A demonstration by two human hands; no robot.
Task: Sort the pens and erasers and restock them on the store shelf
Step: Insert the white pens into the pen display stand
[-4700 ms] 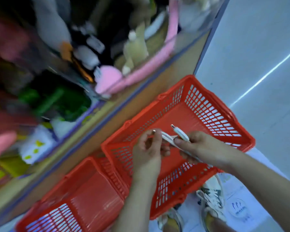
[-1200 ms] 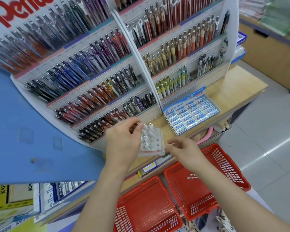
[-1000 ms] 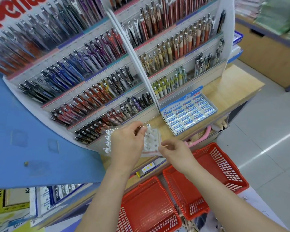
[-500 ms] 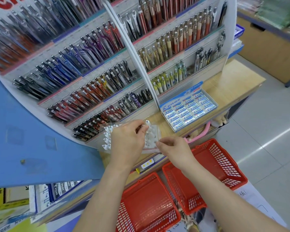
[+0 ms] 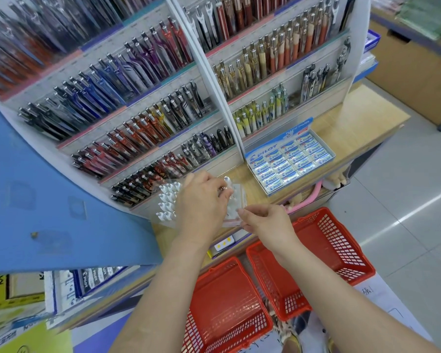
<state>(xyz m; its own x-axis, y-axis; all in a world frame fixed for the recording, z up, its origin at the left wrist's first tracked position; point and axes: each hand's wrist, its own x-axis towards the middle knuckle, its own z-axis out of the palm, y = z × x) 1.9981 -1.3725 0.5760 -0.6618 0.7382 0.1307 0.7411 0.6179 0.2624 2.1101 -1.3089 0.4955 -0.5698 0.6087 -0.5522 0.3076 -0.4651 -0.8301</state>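
A clear plastic tray (image 5: 166, 218) of several white pens (image 5: 168, 197) stands on the wooden shelf (image 5: 351, 128) below the pen display (image 5: 127, 103). My left hand (image 5: 201, 202) lies over the tray and pinches a white pen (image 5: 226, 181) standing upright in it. My right hand (image 5: 265, 220) pinches the tray's front right edge. An open blue box of Pilot erasers (image 5: 289, 160) sits to the right on the shelf. Most of the tray is hidden under my left hand.
Two red baskets stand on the floor under the shelf, the left basket (image 5: 224, 314) and the right basket (image 5: 336, 253). A blue panel (image 5: 49, 200) juts out at left. Boxed stock (image 5: 87, 281) fills the lower left shelf. Grey floor tiles (image 5: 405, 194) spread to the right.
I rose from the red basket, where both hands held white pens, to the shelf. Over the last second both hands stay at the pen tray, shifting only slightly.
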